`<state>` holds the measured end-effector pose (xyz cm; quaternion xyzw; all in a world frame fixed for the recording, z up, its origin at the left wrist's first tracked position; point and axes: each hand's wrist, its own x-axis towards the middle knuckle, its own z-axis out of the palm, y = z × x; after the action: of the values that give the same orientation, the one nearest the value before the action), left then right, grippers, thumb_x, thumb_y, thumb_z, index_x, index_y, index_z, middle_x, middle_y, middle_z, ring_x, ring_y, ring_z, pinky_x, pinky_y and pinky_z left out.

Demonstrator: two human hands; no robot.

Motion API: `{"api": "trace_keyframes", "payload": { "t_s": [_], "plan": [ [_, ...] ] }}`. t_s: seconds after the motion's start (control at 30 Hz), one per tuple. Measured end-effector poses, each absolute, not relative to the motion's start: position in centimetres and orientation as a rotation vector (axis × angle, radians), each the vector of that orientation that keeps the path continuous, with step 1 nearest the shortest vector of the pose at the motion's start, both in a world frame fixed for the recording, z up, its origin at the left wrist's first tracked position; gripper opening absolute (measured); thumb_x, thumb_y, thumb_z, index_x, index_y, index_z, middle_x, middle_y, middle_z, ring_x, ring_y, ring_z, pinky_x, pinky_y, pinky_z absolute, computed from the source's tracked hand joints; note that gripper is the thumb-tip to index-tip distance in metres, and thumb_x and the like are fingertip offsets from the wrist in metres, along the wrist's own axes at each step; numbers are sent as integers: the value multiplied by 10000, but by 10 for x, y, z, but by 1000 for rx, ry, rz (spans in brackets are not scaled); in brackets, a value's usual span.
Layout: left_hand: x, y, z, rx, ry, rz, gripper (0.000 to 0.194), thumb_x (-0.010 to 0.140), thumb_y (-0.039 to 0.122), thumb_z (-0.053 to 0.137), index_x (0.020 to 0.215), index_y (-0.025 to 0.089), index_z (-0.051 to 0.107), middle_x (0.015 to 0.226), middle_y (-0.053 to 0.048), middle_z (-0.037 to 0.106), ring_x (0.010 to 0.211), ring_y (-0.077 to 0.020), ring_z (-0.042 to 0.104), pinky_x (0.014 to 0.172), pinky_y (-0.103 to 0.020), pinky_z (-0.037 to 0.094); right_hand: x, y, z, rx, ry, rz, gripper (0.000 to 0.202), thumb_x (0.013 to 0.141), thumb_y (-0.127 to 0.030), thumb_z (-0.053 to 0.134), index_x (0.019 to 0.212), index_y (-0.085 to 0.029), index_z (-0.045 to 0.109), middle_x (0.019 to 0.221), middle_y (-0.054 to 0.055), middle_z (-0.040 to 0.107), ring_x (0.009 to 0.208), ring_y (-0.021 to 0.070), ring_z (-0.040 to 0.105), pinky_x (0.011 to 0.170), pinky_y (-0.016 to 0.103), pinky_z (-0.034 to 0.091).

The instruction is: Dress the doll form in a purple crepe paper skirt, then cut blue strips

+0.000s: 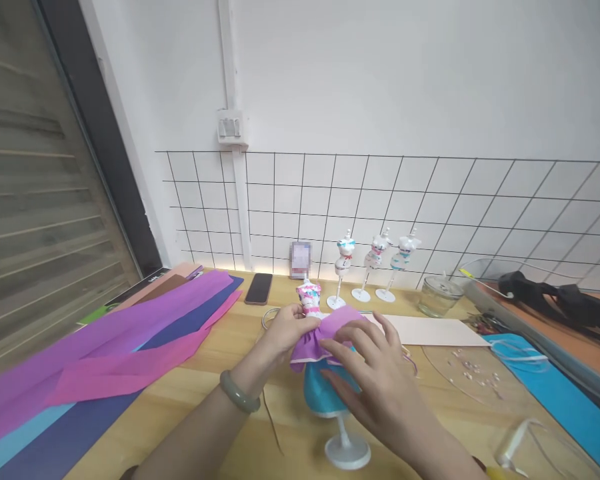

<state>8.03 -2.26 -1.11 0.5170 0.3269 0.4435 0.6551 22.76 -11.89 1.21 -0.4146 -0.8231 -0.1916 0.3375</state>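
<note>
Four small dress forms are in view: one dress form (310,299) at lower centre, between the person's hands, and three patterned forms (346,259) standing in a row right of centre. There is one phone (259,289) left of centre and one glass jar (439,303) right of centre, both on the wooden surface (220,413).

The nearer form wears a purple cloth (307,348) over a blue skirt (325,395). Its waist lies just right of the left grip (286,328), which pinches the purple cloth there, thumb in front. The right grip (375,357) is at the cloth's right side, fingers spread and curved; whether they press the fabric I cannot tell.

The left forearm, with one bracelet (239,393), slants up from lower left; the right forearm comes from lower right, back of the hand upward.
</note>
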Motion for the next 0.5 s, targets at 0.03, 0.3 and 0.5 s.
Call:
{"api": "trace_keyframes", "payload": {
  "t_s": [0.03,0.3,0.5],
  "plan": [
    [81,-23,-12,1173,745,1001,148,630,153,671,760,131,603,694,3,592,582,-97,538,516,-204,393,225,-119,11,-1076,-2138,-558,175,845,-229,553,1009,-233,613,874,55,624,876,227,555,972,600,262],
    [79,-22,-10,1146,767,996,134,628,165,668,742,129,607,667,3,589,576,-99,531,522,-211,391,218,-121,7,-901,-2183,-677,256,877,-55,381,868,-156,615,655,21,595,740,175,556,984,578,246],
    [78,-23,-5,1113,785,1015,156,624,171,668,754,130,592,667,-1,594,590,-114,552,542,-227,405,219,-120,5,-843,-2183,-696,245,871,-56,396,926,-158,612,722,40,638,788,192,571,981,554,261]
  ]
}}
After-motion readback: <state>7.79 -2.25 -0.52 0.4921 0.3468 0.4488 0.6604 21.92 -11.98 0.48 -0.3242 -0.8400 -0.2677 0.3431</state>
